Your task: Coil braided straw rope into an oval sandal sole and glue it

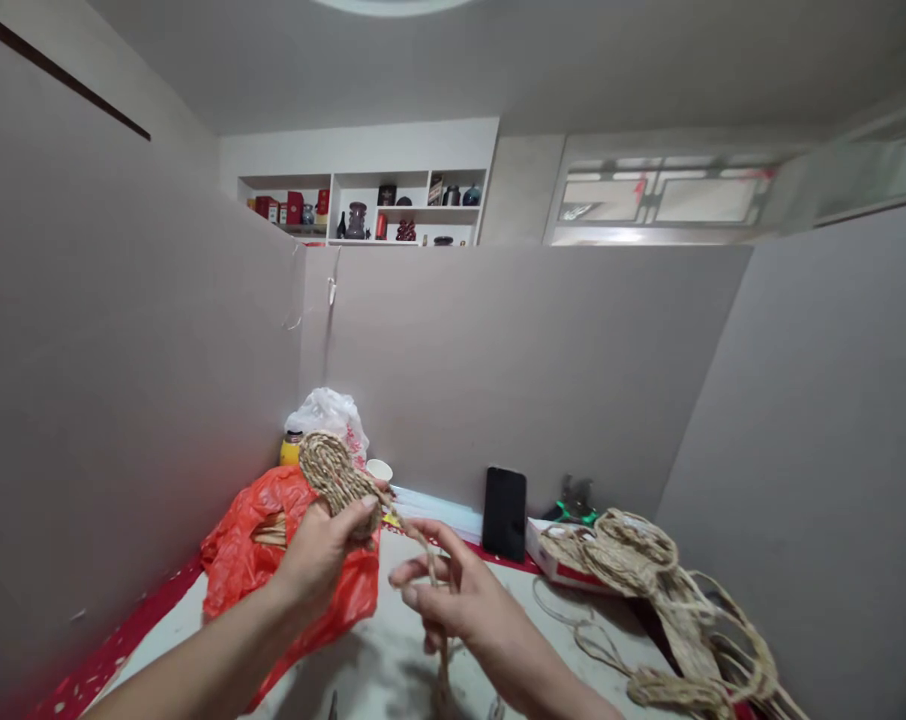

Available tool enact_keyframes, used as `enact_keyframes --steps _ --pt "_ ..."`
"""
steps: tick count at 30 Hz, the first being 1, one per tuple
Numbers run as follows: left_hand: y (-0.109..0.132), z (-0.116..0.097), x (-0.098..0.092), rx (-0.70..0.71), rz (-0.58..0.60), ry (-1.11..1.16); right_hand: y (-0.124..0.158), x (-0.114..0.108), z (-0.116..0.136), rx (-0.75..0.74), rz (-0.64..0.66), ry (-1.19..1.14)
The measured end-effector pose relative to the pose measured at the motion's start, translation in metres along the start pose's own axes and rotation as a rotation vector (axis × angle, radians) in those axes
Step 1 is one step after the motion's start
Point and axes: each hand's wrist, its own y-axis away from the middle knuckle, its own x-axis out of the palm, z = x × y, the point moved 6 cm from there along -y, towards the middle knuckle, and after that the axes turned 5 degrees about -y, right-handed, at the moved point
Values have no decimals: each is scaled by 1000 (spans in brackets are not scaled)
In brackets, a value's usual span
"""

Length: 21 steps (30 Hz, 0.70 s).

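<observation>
My left hand (pixel 329 545) is closed around a coiled piece of braided straw (pixel 333 470), flat and rounded like a shoe sole, lifted above the table. A straw cord (pixel 432 560) trails from its right end towards my right hand (pixel 464 595). The cord passes through the curled fingers of that hand, with thumb and index finger somewhat apart, then hangs down to the table. Under and behind my left hand lies a red plastic bag (pixel 254 500) with straw pieces (pixel 271 530) showing in its opening.
Coils of straw braid (pixel 633 550) spill from a shallow box (pixel 565 568) on the right. A black phone (pixel 504 512) leans upright at the back, near green-handled pliers (pixel 577 512). A white cup (pixel 379 470), a yellow jar (pixel 291 448) and grey partitions (pixel 528 350) surround the table (pixel 393 640).
</observation>
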Motion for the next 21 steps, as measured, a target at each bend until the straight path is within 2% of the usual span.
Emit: enact_keyframes --steps 3,5,8,11,13,14,15,16,17,19,21 --pt "-13 1 -15 -15 -65 -25 -1 -27 -13 182 96 212" --pt "-19 2 -24 -31 -97 -40 -2 -55 -13 207 87 302" --pt "-24 7 -37 -65 -126 -75 -5 -95 -1 152 5 451" --pt "-27 17 -44 -121 -121 -120 -1 -115 12 41 -183 620" --pt "-28 27 -48 -176 -112 -155 13 -104 20 -145 -339 798" --pt "-28 32 -50 -206 -109 -172 25 -88 25 -324 -407 948" --pt "-29 38 -52 -235 -107 -188 37 -64 24 -494 -383 1083" --pt "-29 43 -54 -260 -106 -203 49 -38 16 -623 -290 1151" --pt "-30 47 -56 -282 -103 -215 59 -14 4 -684 -165 1189" --pt "-30 55 -60 -316 -93 -231 74 25 -29 -657 81 1248" --pt "-29 60 -61 -338 -78 -239 83 45 -64 -588 195 1416"
